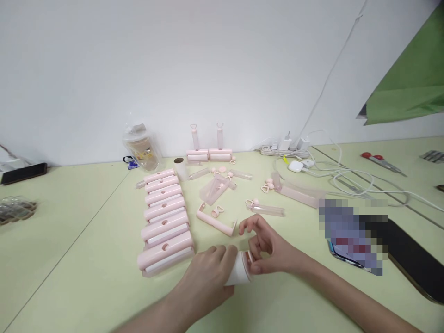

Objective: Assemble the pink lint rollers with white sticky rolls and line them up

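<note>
My left hand (214, 270) is wrapped round a white paper roll (239, 270), probably a lint roller refill, held near the table's front. At the roll's right end, my right hand (265, 247) has its thumb and lower fingers against the rim, while the index finger curls free above. A pink roller frame (215, 221) lies just beyond my hands, with a small pink heart-shaped handle (218, 211) beside it. To the left runs a column of several pink lint rollers with covers (166, 249). A second white roll (181, 169) stands upright behind them.
Two assembled rollers (220, 155) stand by the wall. Clear tubes (267, 210) and a pink plastic sleeve (300, 193) lie mid-table. Right are tangled white cables (354, 185), a power strip (267, 151), red scissors (381, 162) and a black phone-like object (409, 259). A bagged cup (142, 150) stands back left.
</note>
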Available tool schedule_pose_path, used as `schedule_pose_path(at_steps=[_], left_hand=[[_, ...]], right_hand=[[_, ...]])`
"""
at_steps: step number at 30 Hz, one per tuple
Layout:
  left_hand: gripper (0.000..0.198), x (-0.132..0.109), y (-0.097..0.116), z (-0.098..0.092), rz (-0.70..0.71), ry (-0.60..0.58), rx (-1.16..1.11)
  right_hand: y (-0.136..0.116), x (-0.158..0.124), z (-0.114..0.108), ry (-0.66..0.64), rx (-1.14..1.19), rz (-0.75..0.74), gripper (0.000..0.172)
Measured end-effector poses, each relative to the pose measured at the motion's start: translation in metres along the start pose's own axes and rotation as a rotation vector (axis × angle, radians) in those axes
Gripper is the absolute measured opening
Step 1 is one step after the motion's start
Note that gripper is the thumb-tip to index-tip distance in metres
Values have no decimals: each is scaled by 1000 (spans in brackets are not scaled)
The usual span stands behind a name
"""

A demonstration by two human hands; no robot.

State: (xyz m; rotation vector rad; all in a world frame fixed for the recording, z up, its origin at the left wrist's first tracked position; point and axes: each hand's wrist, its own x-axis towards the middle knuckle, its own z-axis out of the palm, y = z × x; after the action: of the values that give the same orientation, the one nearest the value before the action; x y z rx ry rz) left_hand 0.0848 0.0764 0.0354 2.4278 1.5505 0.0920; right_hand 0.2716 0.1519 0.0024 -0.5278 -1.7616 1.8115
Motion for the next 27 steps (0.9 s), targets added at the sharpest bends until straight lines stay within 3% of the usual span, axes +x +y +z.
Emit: schedule_pose_path(at_steps=[4,7,12,16,18,21,25,27], left_hand=[[31,12,4,-7,-183,85,-603],[32,19,8,-4,-201,51,-960],[34,23,4,12,-127,158,-1134],[40,23,1,24,-122,241,-1273],[50,21,3,22,-160,261,-1261],[54,15,6,2,-140,176,-1029],[78,24,-6,-44,-160,178,-552],[67,44,-21,-64,-227,163,-295]], right_hand=[[-12,-1,-3,96,-219,-191,44],[-16,-4,1,163,-356,-171,32],[-4,-5,8,184,-410,-83,26],[10,-4,17,192,-247,-8,50],[13,-3,22,160,-112,15,52],[12,-2,21,163,12,75,46],[3,-4,11,336,157,126,42],[0,-4,7,462,232,148,38]])
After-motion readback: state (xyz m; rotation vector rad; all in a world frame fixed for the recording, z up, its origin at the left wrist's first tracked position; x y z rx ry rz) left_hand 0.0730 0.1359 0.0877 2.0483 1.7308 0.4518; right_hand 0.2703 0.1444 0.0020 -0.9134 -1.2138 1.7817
